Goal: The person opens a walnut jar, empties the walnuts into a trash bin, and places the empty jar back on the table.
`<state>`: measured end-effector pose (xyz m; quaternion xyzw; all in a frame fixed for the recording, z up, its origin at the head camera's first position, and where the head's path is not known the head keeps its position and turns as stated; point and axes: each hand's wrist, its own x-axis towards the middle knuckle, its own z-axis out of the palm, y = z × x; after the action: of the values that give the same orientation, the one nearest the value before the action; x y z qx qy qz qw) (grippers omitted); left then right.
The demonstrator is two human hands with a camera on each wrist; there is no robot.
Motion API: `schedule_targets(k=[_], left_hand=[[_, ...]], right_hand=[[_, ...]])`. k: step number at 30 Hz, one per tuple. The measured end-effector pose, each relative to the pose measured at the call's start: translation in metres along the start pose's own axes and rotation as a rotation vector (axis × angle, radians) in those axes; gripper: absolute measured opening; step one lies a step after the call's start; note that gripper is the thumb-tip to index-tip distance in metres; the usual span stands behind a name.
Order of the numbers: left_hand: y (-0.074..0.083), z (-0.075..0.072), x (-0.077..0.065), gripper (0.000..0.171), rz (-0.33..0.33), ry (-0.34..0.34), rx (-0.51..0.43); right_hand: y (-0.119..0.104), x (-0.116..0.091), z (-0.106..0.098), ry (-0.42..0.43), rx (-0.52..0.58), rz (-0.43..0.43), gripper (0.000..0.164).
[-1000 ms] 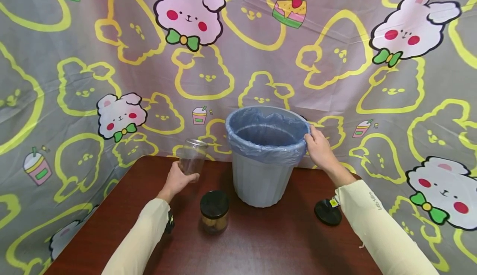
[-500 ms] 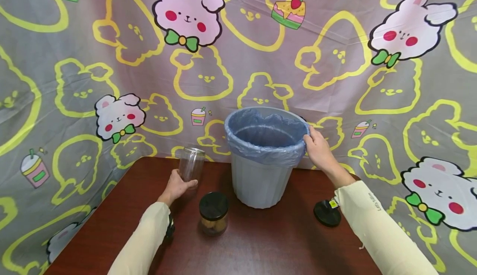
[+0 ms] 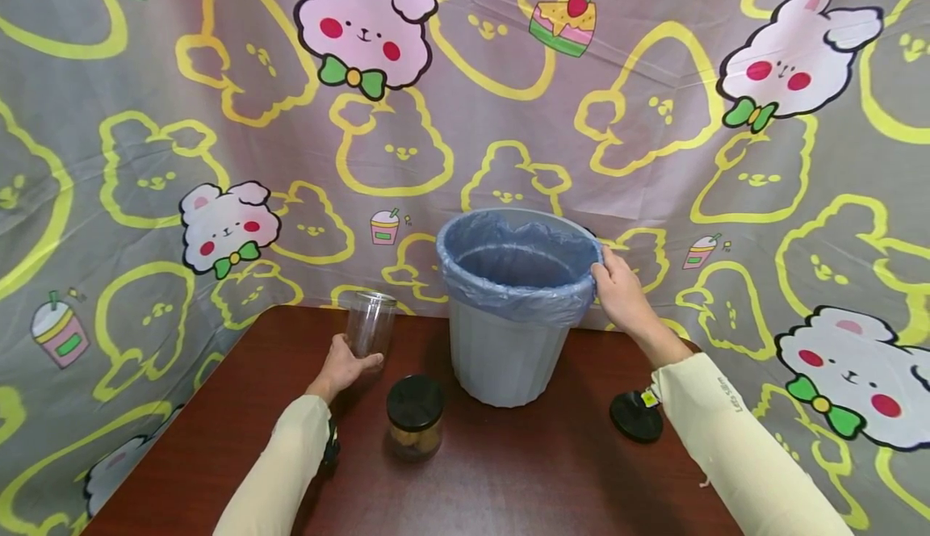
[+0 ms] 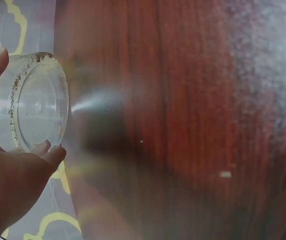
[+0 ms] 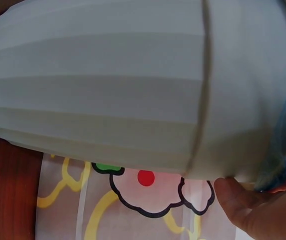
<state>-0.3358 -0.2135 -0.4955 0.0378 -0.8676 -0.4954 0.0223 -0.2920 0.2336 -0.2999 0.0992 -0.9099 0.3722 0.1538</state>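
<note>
The left hand (image 3: 341, 368) curls around the base of an upright clear jar (image 3: 369, 324) on the desk (image 3: 508, 471). The right hand (image 3: 617, 290) grips the bin (image 3: 508, 358) rim beside it. Only the left wrist view shows crumbs ringing the jar's bottom.

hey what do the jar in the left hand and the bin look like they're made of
Clear jar: probably thin clear plastic, since the backdrop shows through it, though glass can't be ruled out. Bin: matte grey-blue ribbed walls, likely moulded plastic. Its liner: thin, wrinkled, translucent blue plastic film.
</note>
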Motion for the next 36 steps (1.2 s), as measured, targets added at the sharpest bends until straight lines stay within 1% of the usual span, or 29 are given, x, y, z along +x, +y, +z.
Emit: schedule_targets(k=[7,13,16,19,27,32,36], left_hand=[[-0.002,-0.002,0.000,0.090,0.001,-0.026,-0.004],[-0.003,-0.007,-0.002,0.092,-0.039,-0.046,0.011],[-0.001,-0.010,-0.003,0.094,-0.071,-0.049,0.029],[-0.001,-0.012,-0.003,0.094,-0.085,-0.047,0.049],[-0.003,-0.014,-0.004,0.089,-0.050,-0.028,0.075],[-0.006,-0.014,-0.006,0.089,-0.048,-0.024,0.065],[-0.010,-0.012,-0.007,0.089,-0.060,-0.011,0.050]], right_hand=[[0.001,0.001,0.000,-0.004,-0.014,-0.001,0.057],[0.001,0.002,0.001,0.000,-0.012,-0.001,0.058],[0.002,0.003,0.001,0.002,-0.006,-0.003,0.058],[0.003,0.003,0.002,0.002,-0.004,-0.009,0.058],[0.003,0.002,0.000,-0.002,-0.001,-0.005,0.058],[0.002,0.002,-0.001,0.004,-0.012,-0.007,0.057],[0.003,0.002,0.000,-0.003,-0.002,-0.008,0.057]])
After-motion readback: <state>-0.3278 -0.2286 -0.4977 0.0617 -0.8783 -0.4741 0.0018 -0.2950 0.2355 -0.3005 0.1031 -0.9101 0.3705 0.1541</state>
